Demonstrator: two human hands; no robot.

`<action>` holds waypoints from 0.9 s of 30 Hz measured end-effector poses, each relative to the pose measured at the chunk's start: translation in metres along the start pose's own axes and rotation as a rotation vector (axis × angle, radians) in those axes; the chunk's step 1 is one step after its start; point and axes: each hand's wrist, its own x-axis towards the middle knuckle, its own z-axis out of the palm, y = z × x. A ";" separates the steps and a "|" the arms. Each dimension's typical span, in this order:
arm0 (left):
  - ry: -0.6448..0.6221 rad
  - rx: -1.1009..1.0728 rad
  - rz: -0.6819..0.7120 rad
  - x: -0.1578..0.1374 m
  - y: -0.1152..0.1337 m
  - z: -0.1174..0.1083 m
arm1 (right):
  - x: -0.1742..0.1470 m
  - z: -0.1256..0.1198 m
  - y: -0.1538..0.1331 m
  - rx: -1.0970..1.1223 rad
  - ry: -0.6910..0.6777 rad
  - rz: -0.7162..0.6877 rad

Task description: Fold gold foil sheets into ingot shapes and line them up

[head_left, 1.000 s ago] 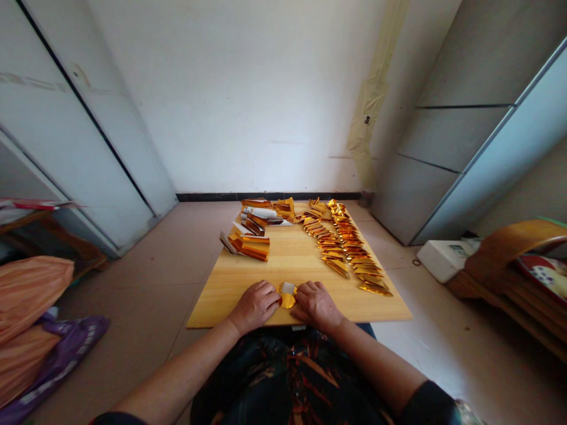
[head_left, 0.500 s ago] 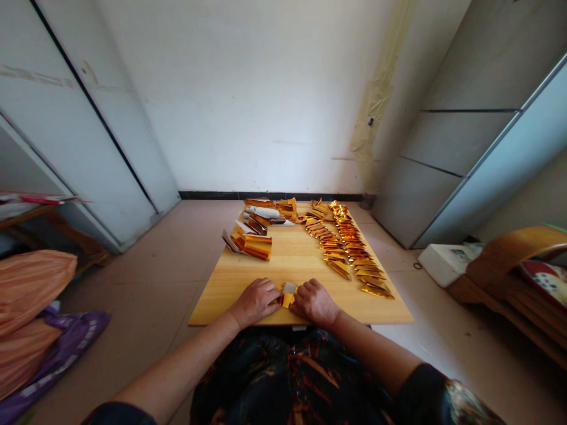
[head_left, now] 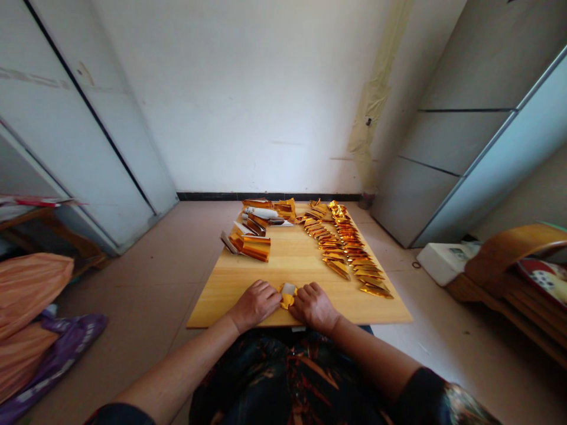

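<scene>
A small piece of gold foil paper (head_left: 287, 300) with a pale patch on top lies at the near edge of the wooden board (head_left: 248, 282). My left hand (head_left: 257, 304) pinches its left side, fingers curled. On its right side my right hand (head_left: 315, 304) is closed in the same way. The fingertips of both hands are partly hidden. Folded gold paper pieces (head_left: 354, 245) overlap in two rows along the right of the board. Loose gold paper sheets (head_left: 254, 245) lie at the left, some curled.
A white roll-like item (head_left: 262, 212) rests among more sheets at the far left of the board. Grey cabinets stand left, a refrigerator (head_left: 447, 141) right. Orange and purple bags (head_left: 53, 348) lie on the left floor; a wooden seat (head_left: 514, 277) and white box (head_left: 443, 264) are at right.
Both hands keep their grip on the gold paper, whose front part looks slightly wider and flatter now. The whole view has shifted a little; the rows and sheets have not moved on the board.
</scene>
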 end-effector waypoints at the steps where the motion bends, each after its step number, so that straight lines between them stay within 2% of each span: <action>1: 0.004 0.003 -0.002 0.000 0.000 0.000 | 0.000 0.000 0.000 0.002 -0.001 0.009; 9: 0.018 0.023 -0.002 0.000 0.000 0.005 | 0.004 0.001 0.000 -0.006 -0.038 0.067; 20: -0.034 -0.103 -0.052 -0.002 -0.002 -0.003 | 0.005 0.000 -0.001 -0.008 -0.052 0.031; 27: -0.010 -0.044 -0.064 0.000 0.000 0.004 | 0.004 -0.002 -0.001 -0.011 -0.048 0.068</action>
